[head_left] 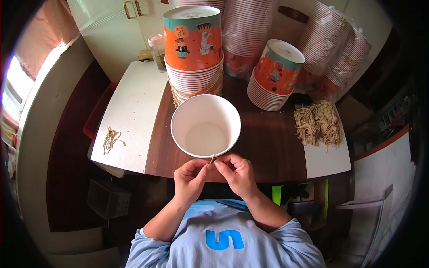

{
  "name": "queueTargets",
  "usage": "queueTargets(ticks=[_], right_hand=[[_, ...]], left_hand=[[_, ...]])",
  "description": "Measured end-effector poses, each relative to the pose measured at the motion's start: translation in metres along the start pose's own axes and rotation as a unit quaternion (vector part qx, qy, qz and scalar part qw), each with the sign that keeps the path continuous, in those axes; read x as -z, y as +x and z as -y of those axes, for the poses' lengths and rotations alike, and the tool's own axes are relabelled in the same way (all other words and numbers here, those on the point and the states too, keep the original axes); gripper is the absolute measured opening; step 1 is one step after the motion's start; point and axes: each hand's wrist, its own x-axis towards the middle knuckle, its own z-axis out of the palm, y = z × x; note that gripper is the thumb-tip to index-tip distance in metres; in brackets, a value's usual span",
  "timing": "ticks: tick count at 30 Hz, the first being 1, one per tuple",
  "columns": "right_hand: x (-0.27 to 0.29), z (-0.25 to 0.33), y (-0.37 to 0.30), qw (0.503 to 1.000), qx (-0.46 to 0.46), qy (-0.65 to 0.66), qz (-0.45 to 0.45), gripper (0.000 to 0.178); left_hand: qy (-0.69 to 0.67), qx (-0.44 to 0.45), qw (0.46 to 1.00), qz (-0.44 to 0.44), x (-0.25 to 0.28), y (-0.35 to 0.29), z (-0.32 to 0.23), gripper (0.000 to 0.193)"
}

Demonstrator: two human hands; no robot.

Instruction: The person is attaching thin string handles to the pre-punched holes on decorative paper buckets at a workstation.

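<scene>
A white paper bucket point(187, 117) stands with its open mouth toward me at the near part of the brown table point(279, 154); its inside looks bare. At its near rim, my left hand point(190, 182) and my right hand point(239, 176) meet with fingertips pinched together. Between them a short end of tan cord point(213, 157) sticks up beside the rim. How the cord runs through or around the bucket is hidden by my fingers. Both hands are closed on this cord.
Behind the bucket rises a stack of upside-down orange and green buckets point(193, 42), with cord loops around its lower part. Another bucket stack point(277, 73) stands right of it. A cord bundle point(317, 123) lies at right, loose cords point(111, 139) at left. A jar point(157, 56) and plastic-wrapped stacks point(324, 40) stand farther back.
</scene>
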Motion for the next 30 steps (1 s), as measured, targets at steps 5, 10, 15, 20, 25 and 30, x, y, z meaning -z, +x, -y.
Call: queueTargets(ticks=[5,10,15,20,25,30], right_hand=[[-0.001,-0.0006,0.0009,0.999,0.016,-0.024,-0.014,0.012],[-0.0007,-0.0009,0.0011,0.999,0.013,-0.019,-0.026,0.011],[-0.0022,-0.002,0.0013,1.0,-0.008,0.023,-0.001,0.012],[-0.0018,-0.0012,0.0013,1.0,-0.013,0.023,0.006,0.011],[-0.0023,0.002,0.0014,1.0,-0.006,-0.001,0.0,0.011],[-0.0027,0.0028,0.001,1.0,0.011,-0.012,-0.013,0.012]], left_hand=[[-0.026,0.021,0.999,-0.002,0.0027,0.0001,0.0006,0.012],[-0.072,0.055,0.996,-0.003,0.0043,-0.0001,-0.0015,0.011],[-0.058,0.039,0.998,-0.008,0.0033,0.0001,0.0008,0.011],[-0.087,0.052,0.995,0.003,0.0056,-0.0009,-0.0011,0.011],[-0.064,0.045,0.997,-0.004,0.0039,-0.0006,-0.0024,0.012],[-0.055,0.029,0.998,0.0,0.0033,-0.001,0.0029,0.012]])
